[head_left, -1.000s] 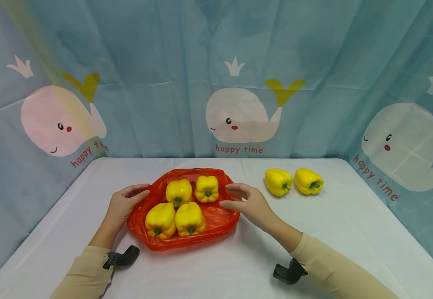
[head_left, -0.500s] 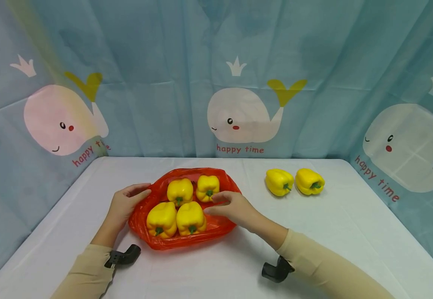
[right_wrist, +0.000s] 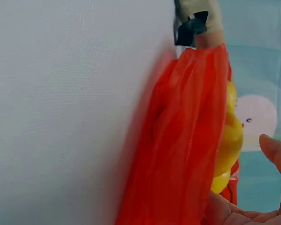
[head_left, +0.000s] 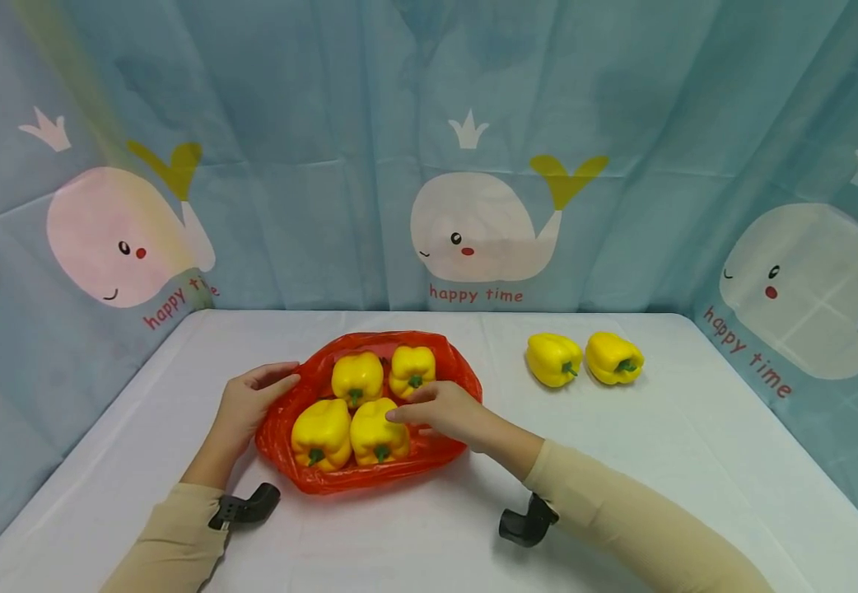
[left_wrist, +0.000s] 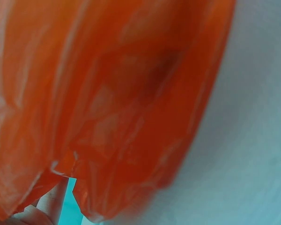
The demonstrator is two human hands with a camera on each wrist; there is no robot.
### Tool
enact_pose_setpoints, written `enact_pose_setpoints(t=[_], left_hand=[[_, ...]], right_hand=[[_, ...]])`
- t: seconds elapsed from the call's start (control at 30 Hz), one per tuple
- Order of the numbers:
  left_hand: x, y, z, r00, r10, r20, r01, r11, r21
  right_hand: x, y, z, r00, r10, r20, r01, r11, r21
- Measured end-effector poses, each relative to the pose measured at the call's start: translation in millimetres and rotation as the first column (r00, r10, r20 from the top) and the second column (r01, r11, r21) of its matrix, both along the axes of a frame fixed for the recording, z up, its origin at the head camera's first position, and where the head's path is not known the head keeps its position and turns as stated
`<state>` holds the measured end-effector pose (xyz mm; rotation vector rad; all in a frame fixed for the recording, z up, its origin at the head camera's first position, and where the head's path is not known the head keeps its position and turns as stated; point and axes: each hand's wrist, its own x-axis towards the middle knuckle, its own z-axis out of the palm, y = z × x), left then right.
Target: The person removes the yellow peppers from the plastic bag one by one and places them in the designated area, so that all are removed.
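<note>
The red bag [head_left: 355,481], lying at seven o'clock, is holding four yellow peppers [head_left: 321,430]. The left hand [head_left: 245,405] is pinching its ten-o'clock rim. The right hand [head_left: 445,412], loosely open and seemingly carrying nothing, is sliding inward from three o'clock, apparently bringing the five-o'clock pepper [head_left: 375,428] within reach; contact is not showing clearly.

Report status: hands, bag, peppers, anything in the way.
Left hand grips left edge of red bag. Right hand over bag's right side; pepper contact unclear. Four yellow peppers in bag, two more peppers on table, right. No obstruction visible.
</note>
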<state>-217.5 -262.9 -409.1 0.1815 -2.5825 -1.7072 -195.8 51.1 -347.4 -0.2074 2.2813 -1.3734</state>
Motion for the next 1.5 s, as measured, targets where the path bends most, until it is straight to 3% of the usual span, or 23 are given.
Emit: enact_pose_setpoints(t=[0.63,1.0,1.23,1.5], left_hand=[[-3.1,2.5,1.2,1.000,-0.009,-0.009,0.009,1.000,0.010],[-1.1,1.6,0.9,1.000,-0.007,-0.005,0.007,1.000,0.007],[0.9,0.6,1.6,1.000,-0.010,-0.001,0.010,1.000,0.004],[0.9,-0.5,0.3,1.000,-0.008,0.009,0.008,1.000,0.019]], right_hand=[[-6.0,-10.7,-9.9,0.999,0.035,0.016,-0.037,0.996,0.076],[-5.4,-13.7,-11.2,0.998,0.050,0.048,-0.053,0.998,0.043],[-6.1,-16.4,-11.0,0.995,0.021,0.097,-0.024,0.999,0.034],[-7.8,-11.5,-1.3,0.997,0.014,0.081,-0.014,1.000,0.008]])
